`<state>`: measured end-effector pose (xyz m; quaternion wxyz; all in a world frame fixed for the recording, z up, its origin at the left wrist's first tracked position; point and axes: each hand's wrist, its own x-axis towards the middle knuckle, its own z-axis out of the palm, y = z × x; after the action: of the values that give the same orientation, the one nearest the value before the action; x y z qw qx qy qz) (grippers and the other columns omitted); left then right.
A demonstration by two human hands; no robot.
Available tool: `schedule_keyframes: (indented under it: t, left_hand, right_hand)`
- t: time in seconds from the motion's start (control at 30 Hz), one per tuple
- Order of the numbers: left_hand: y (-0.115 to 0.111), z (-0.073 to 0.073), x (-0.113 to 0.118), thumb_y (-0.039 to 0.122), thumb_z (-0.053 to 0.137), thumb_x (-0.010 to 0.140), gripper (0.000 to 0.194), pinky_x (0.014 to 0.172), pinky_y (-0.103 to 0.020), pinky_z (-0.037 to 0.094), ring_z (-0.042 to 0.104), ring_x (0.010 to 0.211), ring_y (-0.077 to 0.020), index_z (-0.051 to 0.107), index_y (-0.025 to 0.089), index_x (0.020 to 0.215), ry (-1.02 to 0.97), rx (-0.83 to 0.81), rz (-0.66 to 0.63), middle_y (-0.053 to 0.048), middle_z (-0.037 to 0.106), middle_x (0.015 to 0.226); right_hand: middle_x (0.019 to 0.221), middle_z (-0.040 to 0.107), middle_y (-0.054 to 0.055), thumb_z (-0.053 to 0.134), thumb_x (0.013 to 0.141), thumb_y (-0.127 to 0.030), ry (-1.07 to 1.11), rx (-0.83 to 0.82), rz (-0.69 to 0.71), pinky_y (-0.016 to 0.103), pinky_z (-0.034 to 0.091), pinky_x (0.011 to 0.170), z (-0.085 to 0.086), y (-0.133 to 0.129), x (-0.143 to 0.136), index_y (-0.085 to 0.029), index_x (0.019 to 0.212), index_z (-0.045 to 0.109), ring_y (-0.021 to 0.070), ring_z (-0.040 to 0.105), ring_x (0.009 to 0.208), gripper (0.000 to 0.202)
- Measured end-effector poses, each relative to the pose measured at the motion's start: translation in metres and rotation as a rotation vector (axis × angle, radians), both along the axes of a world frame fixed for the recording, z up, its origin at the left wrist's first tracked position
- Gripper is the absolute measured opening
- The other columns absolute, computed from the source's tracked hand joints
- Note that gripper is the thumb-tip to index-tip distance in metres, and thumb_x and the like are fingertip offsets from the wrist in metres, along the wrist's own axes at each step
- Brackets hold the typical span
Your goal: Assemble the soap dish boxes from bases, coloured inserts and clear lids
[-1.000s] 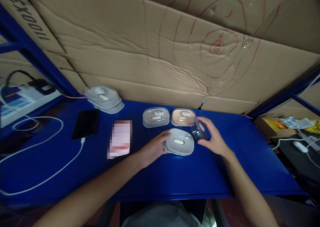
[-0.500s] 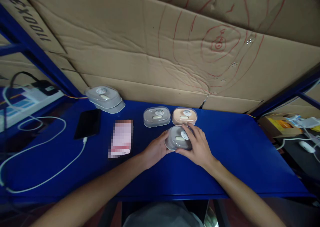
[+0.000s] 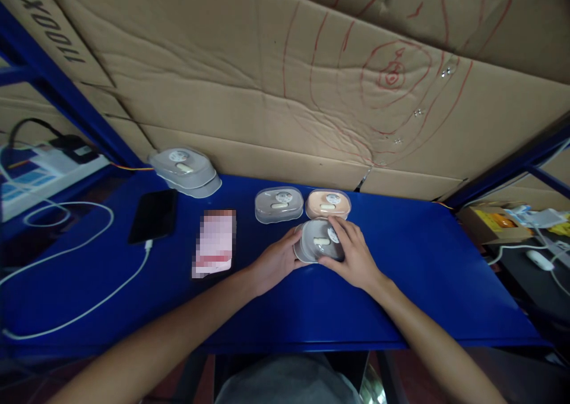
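Note:
Between both hands is a grey oval case with a clear lid [image 3: 317, 247], a round white label and a pale oblong piece on top. My left hand [image 3: 276, 263] grips its left end, fingers partly hidden beneath. Around its right end curls my right hand [image 3: 354, 253], thumb at the near side and fingers over the lid. Just behind it on the blue table stand a similar grey case [image 3: 279, 205] and an orange one [image 3: 328, 203], side by side; the held case hides part of the orange one's front.
Stacked grey cases [image 3: 184, 169] stand at the back left. A black phone [image 3: 154, 216] on a white cable [image 3: 89, 312] and a pixelated pink item [image 3: 216, 244] lie left on the blue table [image 3: 427, 273]. Cardboard [image 3: 200, 66] walls the back. A power strip [image 3: 53, 181] sits far left.
The whole view has shifted slightly. My right hand's fingers sit a little further right on the held grey case, uncovering more of its lid. Both hands keep their hold.

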<state>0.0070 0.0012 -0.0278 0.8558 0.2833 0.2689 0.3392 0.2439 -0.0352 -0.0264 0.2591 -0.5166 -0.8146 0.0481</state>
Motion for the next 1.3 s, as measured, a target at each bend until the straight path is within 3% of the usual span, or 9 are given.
schedule_keyframes:
  t: [0.37,0.63,0.97,1.3]
  left_hand:
    - [0.0021,0.0045,-0.002,0.044,0.069,0.101,0.04,0.115,-0.047,0.046,0.051,0.148,-0.0326,0.066,0.028,0.137,-0.006,0.026,0.008,-0.009,0.062,0.154]
    - [0.0014,0.0061,-0.0041,0.045,0.069,0.101,0.041,0.109,-0.044,0.05,0.058,0.14,-0.0317,0.066,0.027,0.138,0.009,0.035,0.003,-0.009,0.066,0.148]
    - [0.0003,0.0084,-0.0034,0.043,0.07,0.1,0.04,0.107,-0.042,0.05,0.059,0.138,-0.0307,0.066,0.027,0.137,0.011,0.057,0.008,-0.009,0.067,0.147]
    - [-0.0011,0.0081,-0.0038,0.046,0.072,0.1,0.043,0.114,-0.046,0.045,0.059,0.139,-0.0315,0.067,0.028,0.138,-0.034,0.082,0.016,-0.009,0.066,0.149]
  right_hand:
    - [0.172,0.032,0.016,0.067,0.093,-0.072,-0.019,-0.006,0.063,0.065,0.038,0.122,-0.0031,0.0031,0.0045,-0.035,0.173,0.007,0.0417,0.035,0.156,0.107]
    - [0.168,0.041,0.015,0.071,0.09,-0.071,-0.007,-0.029,0.065,0.064,0.039,0.12,-0.0011,0.0038,0.007,-0.037,0.172,0.011,0.042,0.042,0.151,0.108]
    - [0.171,0.032,0.017,0.072,0.093,-0.066,0.083,-0.086,0.118,0.063,0.038,0.124,-0.0024,0.0034,0.0066,-0.035,0.172,0.009,0.0392,0.035,0.158,0.105]
    - [0.165,0.038,0.018,0.073,0.091,-0.067,-0.018,0.131,0.116,0.065,0.04,0.122,-0.0016,0.0011,0.0029,-0.037,0.172,0.015,0.0416,0.038,0.155,0.103]
